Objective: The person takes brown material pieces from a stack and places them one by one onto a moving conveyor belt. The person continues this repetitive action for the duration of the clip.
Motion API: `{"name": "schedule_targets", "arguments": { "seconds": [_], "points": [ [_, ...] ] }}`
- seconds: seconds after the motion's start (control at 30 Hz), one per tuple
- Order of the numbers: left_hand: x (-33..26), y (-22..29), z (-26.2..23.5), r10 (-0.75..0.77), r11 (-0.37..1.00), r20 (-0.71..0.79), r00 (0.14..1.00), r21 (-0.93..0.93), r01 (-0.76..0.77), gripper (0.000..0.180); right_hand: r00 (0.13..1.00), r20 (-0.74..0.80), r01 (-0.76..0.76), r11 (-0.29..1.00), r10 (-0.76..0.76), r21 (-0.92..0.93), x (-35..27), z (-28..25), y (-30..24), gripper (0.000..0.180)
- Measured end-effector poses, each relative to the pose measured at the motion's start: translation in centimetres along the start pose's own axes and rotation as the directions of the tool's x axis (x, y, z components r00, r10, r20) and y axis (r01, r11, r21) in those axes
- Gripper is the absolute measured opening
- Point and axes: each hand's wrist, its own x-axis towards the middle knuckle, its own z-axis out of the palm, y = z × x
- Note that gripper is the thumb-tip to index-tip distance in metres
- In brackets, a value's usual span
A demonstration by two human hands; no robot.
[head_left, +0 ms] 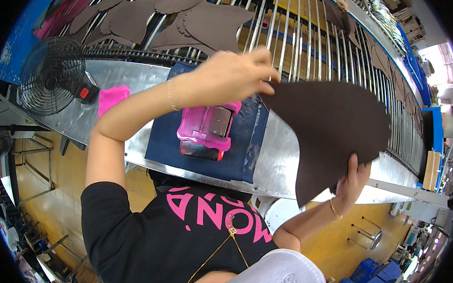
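Observation:
I hold a large dark brown cut piece of leather-like sheet up over the metal table. My left hand pinches its upper left corner. My right hand grips its lower right edge, thumb on the front face. Beneath it, on a dark blue mat, sits a pink plastic tool with a roller and a red base.
A conveyor of metal rods behind the table carries several brown cut pieces. A black desk fan and a pink cloth stand at the left of the steel table. Another person's hand shows far back.

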Motion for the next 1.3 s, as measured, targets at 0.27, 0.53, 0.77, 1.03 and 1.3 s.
{"name": "schedule_targets", "arguments": {
  "seconds": [0.27,0.53,0.77,1.03,1.3],
  "points": [
    [-7.1,-3.9,-5.3,-0.55,0.809,-0.294,0.782,-0.421,0.411,0.024,0.916,0.275,-0.4,0.717,0.292,0.571,10.3,12.7,12.0,0.027],
    [-14.5,-5.9,-5.7,-0.732,0.663,-0.278,0.621,-0.502,0.556,0.028,0.867,0.282,-0.497,0.705,0.41,0.506,14.6,22.6,20.1,0.041],
    [-13.4,-6.3,-4.7,-0.736,0.639,-0.246,0.63,-0.561,0.527,0.03,0.906,0.085,-0.408,0.8,0.415,0.44,12.0,17.3,17.4,0.045],
    [-13.0,-7.7,-3.0,-0.671,0.682,-0.207,0.712,-0.551,0.482,0.032,0.826,-0.541,-0.372,0.567,-0.158,-0.735,4.7,-6.0,13.1,0.025],
    [-11.8,-7.5,-1.7,-0.631,0.693,-0.159,0.759,-0.554,0.461,0.037,0.63,-0.749,-0.771,0.046,0.207,-0.635,0.2,-14.9,13.2,0.054]
  ]
}}
